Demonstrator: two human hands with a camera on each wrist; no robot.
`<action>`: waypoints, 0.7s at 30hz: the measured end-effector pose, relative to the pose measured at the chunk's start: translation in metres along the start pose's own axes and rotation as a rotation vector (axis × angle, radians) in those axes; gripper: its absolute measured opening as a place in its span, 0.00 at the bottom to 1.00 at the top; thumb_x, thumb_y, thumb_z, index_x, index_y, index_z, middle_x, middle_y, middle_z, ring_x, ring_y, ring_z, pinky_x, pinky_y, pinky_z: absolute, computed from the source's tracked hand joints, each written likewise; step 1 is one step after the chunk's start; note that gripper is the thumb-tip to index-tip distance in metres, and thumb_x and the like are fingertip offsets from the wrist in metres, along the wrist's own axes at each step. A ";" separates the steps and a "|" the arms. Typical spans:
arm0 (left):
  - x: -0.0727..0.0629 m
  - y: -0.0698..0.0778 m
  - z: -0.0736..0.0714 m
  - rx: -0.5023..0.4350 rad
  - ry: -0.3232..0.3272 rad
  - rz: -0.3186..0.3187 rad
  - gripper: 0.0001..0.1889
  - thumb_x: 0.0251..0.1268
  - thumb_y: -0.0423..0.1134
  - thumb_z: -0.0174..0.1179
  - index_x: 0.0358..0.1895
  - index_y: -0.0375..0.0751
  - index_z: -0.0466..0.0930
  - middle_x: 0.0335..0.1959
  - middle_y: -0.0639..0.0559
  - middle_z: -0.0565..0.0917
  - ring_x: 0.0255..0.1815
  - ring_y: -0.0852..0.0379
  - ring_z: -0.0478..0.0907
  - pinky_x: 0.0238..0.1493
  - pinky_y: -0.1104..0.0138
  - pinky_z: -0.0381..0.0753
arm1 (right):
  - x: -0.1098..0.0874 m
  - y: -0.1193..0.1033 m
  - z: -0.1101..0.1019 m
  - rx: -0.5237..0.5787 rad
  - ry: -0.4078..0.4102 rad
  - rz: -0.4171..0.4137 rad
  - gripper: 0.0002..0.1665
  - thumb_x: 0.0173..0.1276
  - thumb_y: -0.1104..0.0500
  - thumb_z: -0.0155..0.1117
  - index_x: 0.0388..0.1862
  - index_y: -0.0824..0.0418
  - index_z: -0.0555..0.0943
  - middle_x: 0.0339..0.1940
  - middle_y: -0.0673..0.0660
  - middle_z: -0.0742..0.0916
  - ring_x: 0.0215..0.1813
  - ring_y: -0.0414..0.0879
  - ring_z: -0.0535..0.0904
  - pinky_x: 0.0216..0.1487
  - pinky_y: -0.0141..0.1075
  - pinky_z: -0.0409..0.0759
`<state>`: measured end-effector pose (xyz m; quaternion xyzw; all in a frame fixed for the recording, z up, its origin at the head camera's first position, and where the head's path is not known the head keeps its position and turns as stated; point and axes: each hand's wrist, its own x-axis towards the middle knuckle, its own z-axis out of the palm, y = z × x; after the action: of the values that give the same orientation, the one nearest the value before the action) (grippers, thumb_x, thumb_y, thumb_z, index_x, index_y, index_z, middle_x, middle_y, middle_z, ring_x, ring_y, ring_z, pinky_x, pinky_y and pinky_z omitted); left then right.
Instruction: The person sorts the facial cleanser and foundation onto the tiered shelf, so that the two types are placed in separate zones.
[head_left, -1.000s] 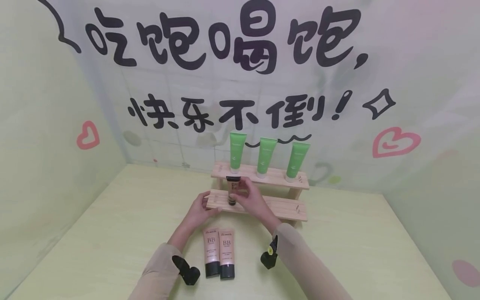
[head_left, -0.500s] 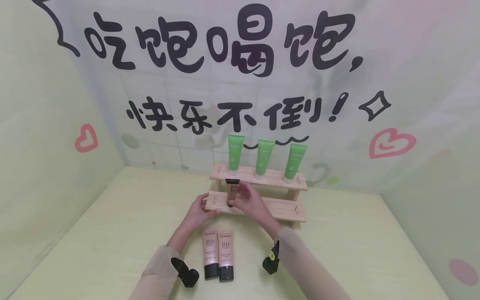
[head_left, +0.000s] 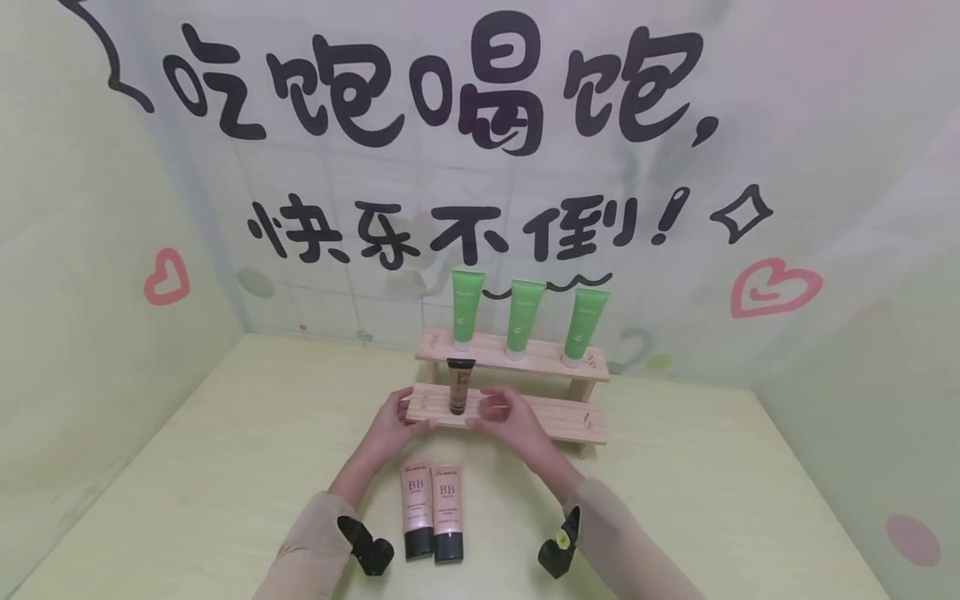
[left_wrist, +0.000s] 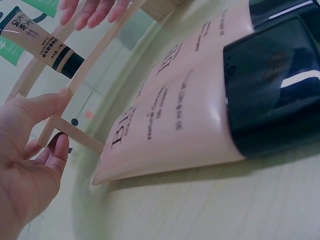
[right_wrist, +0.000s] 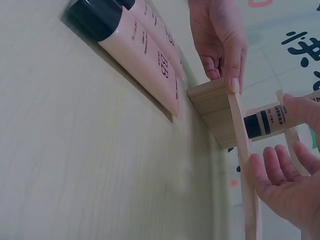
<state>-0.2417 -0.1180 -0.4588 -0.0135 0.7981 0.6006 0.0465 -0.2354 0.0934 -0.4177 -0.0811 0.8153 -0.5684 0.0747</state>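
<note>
A small beige tube with a black cap (head_left: 458, 387) stands upright, cap down, on the lower tier of a two-step wooden display rack (head_left: 566, 419), near its left end. My left hand (head_left: 390, 427) pinches that end of the lower board, thumb over the front edge and fingers curled beneath, as the left wrist view shows. Just right of the tube, my right hand (head_left: 516, 423) has its fingers spread and holds nothing. In the right wrist view its thumb (right_wrist: 300, 107) overlaps the tube. Two pink BB cream tubes (head_left: 417, 504) lie side by side on the table before the rack.
Three green tubes (head_left: 522, 318) stand in a row on the upper tier. The rack is on a pale wood-grain table (head_left: 262, 450). Behind it rises a printed backdrop (head_left: 337, 275) with large black characters, and side panels flank the table.
My right hand has let go of the small beige tube and drawn slightly right and down. The tube stays standing on the lower tier. My left hand keeps its hold on the rack.
</note>
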 end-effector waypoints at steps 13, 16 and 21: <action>0.002 -0.002 -0.001 -0.006 -0.007 -0.002 0.40 0.54 0.35 0.63 0.68 0.34 0.50 0.62 0.31 0.67 0.59 0.40 0.71 0.57 0.57 0.76 | -0.031 0.001 0.008 -0.036 -0.148 0.060 0.33 0.53 0.52 0.69 0.55 0.65 0.72 0.50 0.65 0.80 0.46 0.48 0.79 0.45 0.39 0.82; 0.002 -0.002 -0.001 -0.007 -0.011 -0.007 0.40 0.55 0.35 0.63 0.68 0.34 0.50 0.62 0.32 0.67 0.59 0.40 0.71 0.58 0.57 0.76 | -0.038 0.004 0.014 0.010 -0.183 0.079 0.33 0.54 0.56 0.69 0.57 0.68 0.70 0.50 0.66 0.80 0.46 0.49 0.79 0.43 0.39 0.83; 0.002 -0.003 -0.001 -0.009 -0.012 -0.011 0.41 0.54 0.37 0.64 0.68 0.35 0.50 0.62 0.32 0.66 0.59 0.40 0.71 0.57 0.57 0.77 | -0.044 0.011 0.025 0.047 -0.180 0.157 0.34 0.52 0.61 0.69 0.57 0.69 0.69 0.47 0.65 0.80 0.39 0.47 0.80 0.37 0.38 0.84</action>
<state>-0.2433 -0.1199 -0.4615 -0.0143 0.7951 0.6039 0.0545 -0.1873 0.0838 -0.4350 -0.0659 0.7958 -0.5700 0.1935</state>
